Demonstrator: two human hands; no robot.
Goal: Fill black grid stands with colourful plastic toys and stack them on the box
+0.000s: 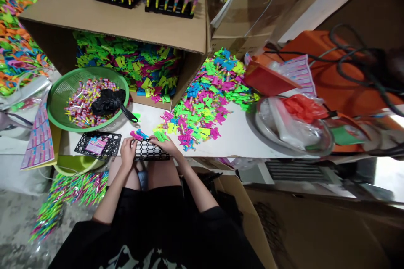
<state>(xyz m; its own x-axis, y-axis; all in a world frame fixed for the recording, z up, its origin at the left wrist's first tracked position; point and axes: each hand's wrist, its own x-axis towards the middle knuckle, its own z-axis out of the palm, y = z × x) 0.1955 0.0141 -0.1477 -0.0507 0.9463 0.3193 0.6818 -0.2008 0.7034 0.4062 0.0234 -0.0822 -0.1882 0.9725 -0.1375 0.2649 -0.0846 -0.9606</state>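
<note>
A black lattice rack lies at the table's front edge, just above my lap. My left hand grips its left end, fingers curled near a pink plastic piece and a blue plastic piece at the rack's far side. At the right end, my right hand is closed on a bright green plastic piece; its fingertips are partly hidden. Left of my hands, another black lattice rack lies flat with a pink printed card on it.
A green basket holds small colourful tubes and a black plastic bag. Behind it, an open cardboard box contains many bright pieces and carries two filled racks on top. A colourful pile spreads rightward, beside a metal basin with plastic bags.
</note>
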